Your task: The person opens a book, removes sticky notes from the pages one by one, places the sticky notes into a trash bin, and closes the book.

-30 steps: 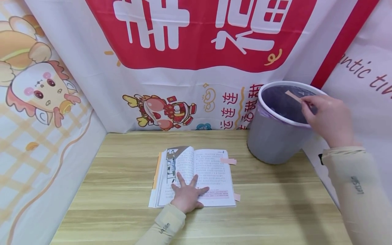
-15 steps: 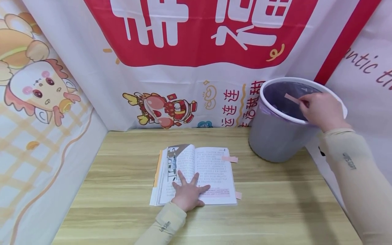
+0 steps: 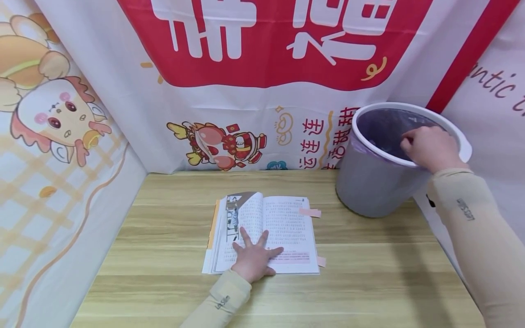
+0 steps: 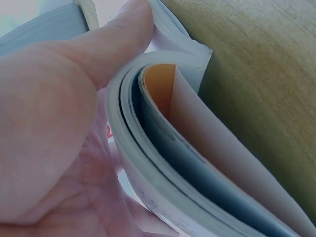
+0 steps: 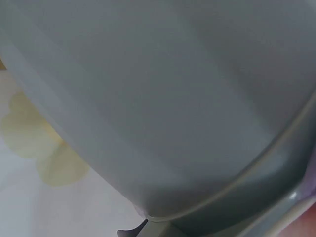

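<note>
An open book [image 3: 287,225] lies on the wooden table, an illustration on its left page. Two pink paper tabs jut from its right side, an upper tab [image 3: 310,212] and a lower tab [image 3: 321,261]. Fingers spread, my left hand [image 3: 253,263] presses on the lower middle of the pages. The left wrist view shows the curved page edges [image 4: 148,163] beside that hand. Over the mouth of a grey bin [image 3: 369,182] is my right hand [image 3: 434,148], fingers curled, no strip showing at its fingertips. The bin's outer wall [image 5: 148,98] fills most of the right wrist view.
The bin has a white rim [image 3: 410,105] and a dark liner [image 3: 379,130], and stands at the table's back right. Printed cloth [image 3: 229,100] hangs behind the table [image 3: 172,282], with more on both sides. A small black object [image 3: 430,200] sits by the right edge.
The pink strip pinched in my right hand over the bin has gone from its fingertips. My left hand stays on the book. The head view has shifted slightly.
</note>
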`<state>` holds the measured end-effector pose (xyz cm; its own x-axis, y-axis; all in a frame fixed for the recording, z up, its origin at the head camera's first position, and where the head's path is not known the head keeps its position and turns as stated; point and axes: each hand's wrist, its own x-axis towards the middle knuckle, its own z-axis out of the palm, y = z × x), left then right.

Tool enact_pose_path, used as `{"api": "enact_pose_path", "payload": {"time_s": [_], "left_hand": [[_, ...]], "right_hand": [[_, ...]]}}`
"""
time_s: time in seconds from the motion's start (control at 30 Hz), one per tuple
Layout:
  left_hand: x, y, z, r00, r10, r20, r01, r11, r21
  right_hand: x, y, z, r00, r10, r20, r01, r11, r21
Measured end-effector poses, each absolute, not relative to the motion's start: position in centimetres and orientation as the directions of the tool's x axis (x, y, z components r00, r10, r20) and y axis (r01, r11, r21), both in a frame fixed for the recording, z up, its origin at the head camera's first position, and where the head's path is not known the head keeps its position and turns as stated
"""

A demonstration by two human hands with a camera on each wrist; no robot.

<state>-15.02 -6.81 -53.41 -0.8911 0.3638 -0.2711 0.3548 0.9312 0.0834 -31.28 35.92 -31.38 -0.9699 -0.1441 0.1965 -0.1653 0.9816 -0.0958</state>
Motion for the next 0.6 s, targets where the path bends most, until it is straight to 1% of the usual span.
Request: {"api": "enact_pose_path", "payload": {"time_s": [0.13, 0.27, 0.37, 0.47, 0.6], "left_hand": [[-15.0, -6.8, -53.4, -0.89, 0.37, -0.266, 0.361, 0.929, 0.081], [-15.1, -6.8, -53.4, -0.892, 0.368, -0.264, 0.359, 0.93, 0.084], [-15.0, -6.8, -53.4, -0.892, 0.363, -0.268, 0.354, 0.931, 0.084], [-15.0, -6.8, -53.2, -0.893, 0.361, -0.268, 0.352, 0.932, 0.084], [-15.0, -6.8, -53.2, -0.894, 0.361, -0.265, 0.351, 0.932, 0.085]], "right_hand": [[-30.3, 35.2, -30.8, -0.949, -0.14, 0.282, -0.169, 0.982, -0.08], [-28.5, 33.4, -29.9, -0.905, -0.107, 0.411, -0.156, 0.984, -0.088], [-26.9, 31.8, -29.7, -0.843, -0.098, 0.529, -0.183, 0.977, -0.111], [-25.4, 30.4, -29.9, -0.762, -0.124, 0.635, -0.254, 0.96, -0.116], [-23.8, 29.0, -30.3, -0.674, -0.172, 0.719, -0.344, 0.934, -0.1]]}}
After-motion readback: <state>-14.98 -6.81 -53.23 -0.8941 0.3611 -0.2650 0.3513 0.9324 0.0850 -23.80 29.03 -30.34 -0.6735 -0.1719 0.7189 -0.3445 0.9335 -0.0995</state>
